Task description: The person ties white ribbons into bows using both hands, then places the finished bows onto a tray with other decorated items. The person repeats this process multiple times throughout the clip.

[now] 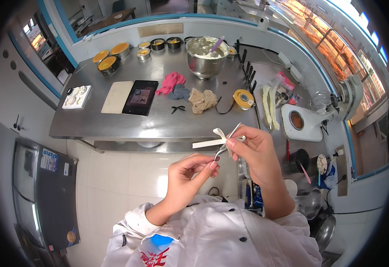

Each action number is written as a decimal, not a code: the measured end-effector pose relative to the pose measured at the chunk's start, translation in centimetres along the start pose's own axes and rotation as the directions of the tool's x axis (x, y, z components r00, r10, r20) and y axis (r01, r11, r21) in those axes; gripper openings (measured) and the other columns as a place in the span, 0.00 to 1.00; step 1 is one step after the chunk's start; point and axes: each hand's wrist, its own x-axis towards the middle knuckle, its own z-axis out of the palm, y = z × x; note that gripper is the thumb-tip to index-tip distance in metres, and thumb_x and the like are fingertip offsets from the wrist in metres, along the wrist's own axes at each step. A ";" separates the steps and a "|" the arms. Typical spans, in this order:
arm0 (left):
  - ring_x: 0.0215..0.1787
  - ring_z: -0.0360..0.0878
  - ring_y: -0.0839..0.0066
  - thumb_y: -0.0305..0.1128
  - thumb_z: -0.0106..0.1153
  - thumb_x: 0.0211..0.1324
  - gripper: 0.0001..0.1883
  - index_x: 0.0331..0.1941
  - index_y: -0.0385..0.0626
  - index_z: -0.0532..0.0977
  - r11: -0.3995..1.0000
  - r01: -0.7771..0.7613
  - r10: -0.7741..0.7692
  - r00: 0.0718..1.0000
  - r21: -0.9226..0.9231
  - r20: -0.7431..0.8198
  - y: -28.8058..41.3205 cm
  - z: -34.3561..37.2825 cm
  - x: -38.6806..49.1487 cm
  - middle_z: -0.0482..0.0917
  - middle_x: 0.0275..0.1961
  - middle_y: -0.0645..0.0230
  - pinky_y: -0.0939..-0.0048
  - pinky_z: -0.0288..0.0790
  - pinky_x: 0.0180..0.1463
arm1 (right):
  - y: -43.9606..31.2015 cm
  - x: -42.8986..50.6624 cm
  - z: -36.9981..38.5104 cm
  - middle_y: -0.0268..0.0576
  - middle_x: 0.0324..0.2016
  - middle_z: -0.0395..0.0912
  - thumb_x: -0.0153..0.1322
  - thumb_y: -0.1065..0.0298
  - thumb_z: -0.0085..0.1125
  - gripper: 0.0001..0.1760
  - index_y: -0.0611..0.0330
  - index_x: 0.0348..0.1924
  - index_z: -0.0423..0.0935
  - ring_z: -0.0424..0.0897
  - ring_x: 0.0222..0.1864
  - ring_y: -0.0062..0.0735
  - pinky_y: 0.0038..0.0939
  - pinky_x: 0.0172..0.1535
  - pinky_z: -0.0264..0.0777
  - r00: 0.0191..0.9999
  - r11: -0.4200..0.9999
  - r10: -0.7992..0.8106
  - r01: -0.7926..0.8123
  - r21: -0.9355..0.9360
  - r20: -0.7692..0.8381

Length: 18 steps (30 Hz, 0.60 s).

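My right hand (256,152) pinches a cream ribbon bow (209,143) together with a thin metal utensil (234,129), which looks like a small fork or spoon. One ribbon tail stretches out to the left, and the loops stand above my fingertips. The lower, curved end of the same utensil is held between the thumb and fingers of my left hand (187,177). Both hands are raised in front of the white jacket, just short of the steel table's front edge (154,135). My right fingers hide the middle of the bow.
On the steel table lie a small black bow (178,109), a yellow ribbon spool (243,99), crumpled cloths (202,100) and a tablet (140,97). Behind them stands a mixing bowl (206,63) of cream. Knives (248,71) and a stand mixer (314,116) are at right.
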 end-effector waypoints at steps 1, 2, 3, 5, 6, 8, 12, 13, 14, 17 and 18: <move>0.34 0.78 0.78 0.21 0.52 0.56 0.09 0.41 0.33 0.73 1.000 -0.006 0.006 1.000 0.005 -0.016 0.4 -0.9 -0.1 0.77 0.36 0.63 0.79 0.73 0.40 | 0.1 0.5 1.1 0.31 0.26 0.72 0.65 0.73 0.57 0.05 0.66 0.31 0.75 0.67 0.24 0.13 0.16 0.26 0.60 1.000 1.000 0.001 -0.001 -0.012 0.002; 0.34 0.78 0.78 0.21 0.52 0.56 0.09 0.41 0.33 0.73 1.000 -0.008 0.007 1.000 -0.014 -0.030 0.8 -1.7 -0.2 0.78 0.35 0.63 0.79 0.73 0.40 | 0.2 0.8 2.2 0.33 0.26 0.72 0.65 0.74 0.56 0.04 0.67 0.31 0.75 0.67 0.24 0.14 0.17 0.26 0.60 1.000 1.000 0.012 -0.012 -0.026 0.008; 0.33 0.78 0.78 0.22 0.52 0.56 0.08 0.40 0.33 0.74 1.000 -0.007 0.005 0.999 -0.028 -0.047 1.2 -2.5 -0.3 0.78 0.34 0.63 0.79 0.73 0.39 | 0.3 1.1 3.3 0.35 0.25 0.71 0.64 0.76 0.55 0.04 0.68 0.30 0.74 0.67 0.23 0.16 0.17 0.26 0.60 0.999 0.999 0.032 -0.032 -0.041 0.003; 0.32 0.78 0.78 0.22 0.52 0.56 0.08 0.40 0.32 0.74 0.998 0.007 -0.012 0.997 -0.065 -0.077 1.9 -4.3 -0.6 0.78 0.33 0.63 0.79 0.73 0.38 | 0.6 1.8 5.4 0.37 0.25 0.71 0.64 0.77 0.54 0.04 0.69 0.30 0.74 0.67 0.23 0.17 0.18 0.27 0.60 0.998 0.996 0.057 -0.056 -0.066 0.011; 0.31 0.78 0.78 0.23 0.52 0.57 0.08 0.39 0.32 0.74 0.996 0.018 -0.025 0.996 -0.086 -0.090 2.3 -5.2 -0.7 0.79 0.32 0.62 0.78 0.73 0.37 | 0.8 2.2 6.3 0.37 0.25 0.71 0.64 0.77 0.54 0.04 0.69 0.30 0.75 0.68 0.23 0.17 0.18 0.27 0.60 0.998 0.995 0.063 -0.061 -0.077 0.026; 0.29 0.77 0.77 0.24 0.51 0.57 0.08 0.38 0.32 0.74 0.990 0.036 -0.054 0.990 -0.133 -0.132 2.9 -6.9 -1.0 0.79 0.30 0.61 0.77 0.72 0.35 | 1.3 3.2 8.0 0.36 0.25 0.72 0.65 0.75 0.56 0.05 0.68 0.32 0.75 0.68 0.24 0.16 0.17 0.27 0.61 0.994 0.993 0.092 -0.087 -0.078 0.063; 0.26 0.76 0.75 0.27 0.51 0.58 0.09 0.36 0.32 0.74 0.978 0.033 -0.082 0.969 -0.205 -0.234 3.8 -10.0 -1.2 0.78 0.27 0.60 0.74 0.71 0.31 | 2.3 5.6 11.0 0.33 0.27 0.74 0.65 0.71 0.58 0.07 0.65 0.33 0.76 0.69 0.27 0.13 0.16 0.28 0.61 0.983 0.989 0.136 -0.129 -0.071 0.121; 0.25 0.76 0.75 0.28 0.51 0.58 0.09 0.36 0.32 0.74 0.976 0.031 -0.088 0.963 -0.217 -0.257 4.0 -10.8 -1.2 0.78 0.27 0.60 0.74 0.70 0.31 | 2.6 6.2 11.8 0.32 0.26 0.74 0.65 0.71 0.58 0.07 0.65 0.34 0.76 0.69 0.27 0.13 0.16 0.28 0.61 0.982 0.986 0.152 -0.143 -0.086 0.115; 0.25 0.76 0.75 0.28 0.51 0.58 0.09 0.36 0.32 0.74 0.975 0.022 -0.084 0.958 -0.220 -0.275 4.2 -11.5 -1.2 0.78 0.27 0.60 0.74 0.70 0.31 | 2.9 6.9 12.6 0.33 0.26 0.74 0.65 0.71 0.58 0.07 0.65 0.34 0.76 0.70 0.27 0.13 0.16 0.28 0.61 0.984 0.992 0.118 -0.110 -0.070 0.133; 0.25 0.76 0.75 0.27 0.50 0.58 0.09 0.36 0.32 0.74 0.974 0.000 -0.078 0.939 -0.225 -0.334 4.7 -13.9 -0.8 0.78 0.27 0.61 0.74 0.70 0.31 | 4.0 9.2 14.9 0.33 0.26 0.74 0.64 0.74 0.58 0.06 0.66 0.33 0.76 0.70 0.27 0.13 0.16 0.29 0.63 0.985 0.997 0.060 -0.051 -0.064 0.162; 0.25 0.76 0.75 0.27 0.50 0.58 0.09 0.36 0.32 0.74 0.975 -0.004 -0.077 0.932 -0.221 -0.354 4.8 -14.8 -0.6 0.78 0.27 0.61 0.74 0.71 0.31 | 4.3 10.1 15.7 0.34 0.26 0.74 0.64 0.75 0.58 0.06 0.67 0.33 0.76 0.70 0.28 0.13 0.16 0.29 0.64 0.984 0.997 0.045 -0.034 -0.069 0.171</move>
